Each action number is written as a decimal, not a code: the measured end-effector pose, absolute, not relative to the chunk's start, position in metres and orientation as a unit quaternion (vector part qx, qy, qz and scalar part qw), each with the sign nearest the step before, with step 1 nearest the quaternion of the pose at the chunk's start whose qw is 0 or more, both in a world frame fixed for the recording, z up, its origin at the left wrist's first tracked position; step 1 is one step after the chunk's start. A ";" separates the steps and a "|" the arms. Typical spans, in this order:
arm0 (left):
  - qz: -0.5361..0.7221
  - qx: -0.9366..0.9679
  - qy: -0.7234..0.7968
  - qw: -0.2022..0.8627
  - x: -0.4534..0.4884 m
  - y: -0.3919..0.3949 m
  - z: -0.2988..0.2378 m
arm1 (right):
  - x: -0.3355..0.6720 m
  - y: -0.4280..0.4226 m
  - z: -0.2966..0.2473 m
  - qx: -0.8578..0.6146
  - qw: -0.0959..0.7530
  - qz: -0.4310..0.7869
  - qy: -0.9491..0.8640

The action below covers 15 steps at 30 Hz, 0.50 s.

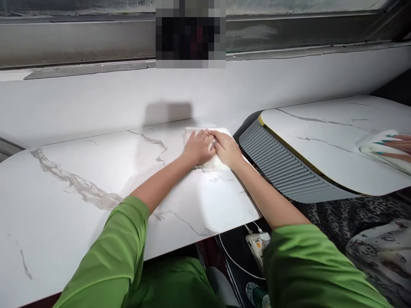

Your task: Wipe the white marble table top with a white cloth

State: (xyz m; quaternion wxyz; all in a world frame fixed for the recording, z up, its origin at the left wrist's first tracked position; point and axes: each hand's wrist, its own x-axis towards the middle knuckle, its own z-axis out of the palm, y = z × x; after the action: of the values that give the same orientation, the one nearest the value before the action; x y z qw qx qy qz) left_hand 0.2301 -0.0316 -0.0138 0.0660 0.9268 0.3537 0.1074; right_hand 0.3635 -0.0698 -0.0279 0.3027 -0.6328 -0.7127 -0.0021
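Both my hands press flat on a folded white cloth (221,131) at the far right corner of a white marble-patterned table (96,171). My left hand (198,146) lies on the cloth's left part, fingers stretched out and close together. Beside it, touching, my right hand (226,148) rests on the cloth's right part with fingers extended. Much of the cloth is hidden under the hands. My sleeves are green.
A second marble-topped table (324,132) with a ribbed grey edge stands to the right. Another person's hand (398,149) with teal nails presses a white cloth (375,147) on it. A power strip (257,244) with a white cable lies on the floor between the tables. A white wall ledge runs behind.
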 end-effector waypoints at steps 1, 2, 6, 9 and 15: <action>0.105 0.920 0.371 0.070 0.228 -0.018 -0.013 | 0.359 -0.053 -0.027 -0.629 0.298 0.003 -0.718; 0.105 0.912 0.390 0.070 0.225 -0.007 -0.013 | 0.355 -0.037 -0.025 -0.626 0.293 0.009 -0.723; 0.120 0.887 0.442 0.061 0.216 0.017 -0.013 | 0.343 0.001 -0.023 -0.618 0.278 0.027 -0.735; 0.116 0.884 0.449 0.061 0.213 0.014 -0.013 | 0.342 0.002 -0.027 -0.621 0.278 0.026 -0.733; 0.075 0.911 0.401 0.062 0.195 -0.035 -0.009 | 0.334 -0.062 -0.034 -0.620 0.266 0.003 -0.738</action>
State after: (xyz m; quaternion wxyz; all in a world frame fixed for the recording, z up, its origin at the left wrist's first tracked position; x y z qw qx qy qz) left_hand 0.1949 -0.0350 -0.0088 0.0616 0.9111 0.4007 0.0746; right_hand 0.3344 -0.0624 -0.0344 0.2657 -0.6202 -0.7381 0.0025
